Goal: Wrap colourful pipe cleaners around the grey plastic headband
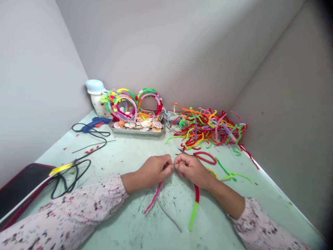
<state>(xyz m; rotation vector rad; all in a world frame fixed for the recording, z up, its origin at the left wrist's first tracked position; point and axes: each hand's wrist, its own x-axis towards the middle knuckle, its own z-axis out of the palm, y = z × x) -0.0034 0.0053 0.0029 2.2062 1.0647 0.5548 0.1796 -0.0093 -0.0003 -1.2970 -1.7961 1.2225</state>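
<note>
Both left hand (156,170) and right hand (194,171) are curled closed and held together above the table (122,154), seemingly for fine control, the dangling pink fuzzy stem (153,202) apparently being pinched by the former, the red-and-green band (196,195) by the latter.

Headbands (135,108) on seashells (146,123) in the tray (137,132). Left of the tray, glue gun (91,124) and, farther back, lidded cup (97,102); to its right, heaped pipe cleaners (208,128); before it, rightward, scissors (195,155).

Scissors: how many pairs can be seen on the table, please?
1: the red-handled scissors lie just beyond the right hand; others may be hidden under the fuzzy pile.
</note>
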